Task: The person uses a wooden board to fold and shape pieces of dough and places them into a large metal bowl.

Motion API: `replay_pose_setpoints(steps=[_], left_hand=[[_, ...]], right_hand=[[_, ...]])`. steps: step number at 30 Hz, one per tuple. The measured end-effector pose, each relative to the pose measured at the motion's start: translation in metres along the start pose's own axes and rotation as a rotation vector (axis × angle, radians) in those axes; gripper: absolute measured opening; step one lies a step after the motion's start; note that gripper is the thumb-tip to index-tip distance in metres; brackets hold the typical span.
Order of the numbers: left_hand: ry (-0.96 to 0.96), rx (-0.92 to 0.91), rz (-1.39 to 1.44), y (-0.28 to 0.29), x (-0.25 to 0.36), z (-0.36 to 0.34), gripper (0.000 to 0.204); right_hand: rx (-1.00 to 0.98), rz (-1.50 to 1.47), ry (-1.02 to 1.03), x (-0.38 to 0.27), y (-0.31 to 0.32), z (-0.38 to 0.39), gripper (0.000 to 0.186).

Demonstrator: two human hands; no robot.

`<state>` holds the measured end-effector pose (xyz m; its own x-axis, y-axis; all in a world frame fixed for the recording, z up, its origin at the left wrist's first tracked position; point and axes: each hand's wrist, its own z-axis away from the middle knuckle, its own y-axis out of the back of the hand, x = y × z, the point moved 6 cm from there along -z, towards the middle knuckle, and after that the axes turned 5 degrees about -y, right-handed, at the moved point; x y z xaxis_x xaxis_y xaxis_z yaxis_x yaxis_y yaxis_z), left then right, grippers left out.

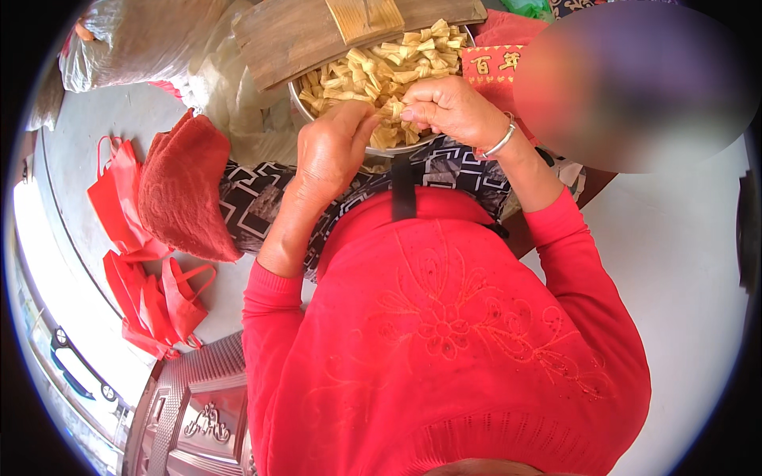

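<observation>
Over a round metal basin (298, 101) heaped with knotted yellow strips (429, 51) that look like tofu skin, my two hands meet. My left hand (337, 143) is closed, its thumb and fingers pinching one side of a yellow knotted strip (392, 111). From the other side my right hand (459, 111), with a bangle on its wrist, grips the same piece between thumb and bent finger. The held knot sits just above the pile, near the basin's close rim. The left fingertips are partly hidden.
A wooden plank (290, 44) with a lighter wood block (365, 20) lies across the basin's far side. A red printed package (484, 65) adjoins its right. Plastic sacks (143, 44), a red cloth (186, 186) and red bags (123, 202) are at left. A blurred patch covers the upper right.
</observation>
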<state>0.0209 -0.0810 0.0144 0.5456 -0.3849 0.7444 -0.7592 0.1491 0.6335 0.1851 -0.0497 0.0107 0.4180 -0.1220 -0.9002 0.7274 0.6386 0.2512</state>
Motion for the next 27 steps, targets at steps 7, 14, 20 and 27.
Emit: replay_pose_setpoints(steps=[7,14,20,27], left_hand=[[0.220,-0.230,0.398,-0.012,-0.021,0.003,0.017],[0.331,-0.331,0.720,-0.031,-0.032,-0.013,0.021],[0.448,-0.366,0.791,-0.025,-0.028,-0.012,0.024],[0.570,-0.310,1.068,-0.026,-0.037,-0.023,0.026]], right_hand=[[0.128,0.225,0.188,-0.010,0.017,0.003,0.024],[-0.095,0.624,0.166,-0.043,0.005,-0.007,0.018],[-0.287,0.201,-0.111,-0.021,0.015,-0.011,0.015],[-0.184,-0.340,-0.165,-0.013,0.015,-0.027,0.013]])
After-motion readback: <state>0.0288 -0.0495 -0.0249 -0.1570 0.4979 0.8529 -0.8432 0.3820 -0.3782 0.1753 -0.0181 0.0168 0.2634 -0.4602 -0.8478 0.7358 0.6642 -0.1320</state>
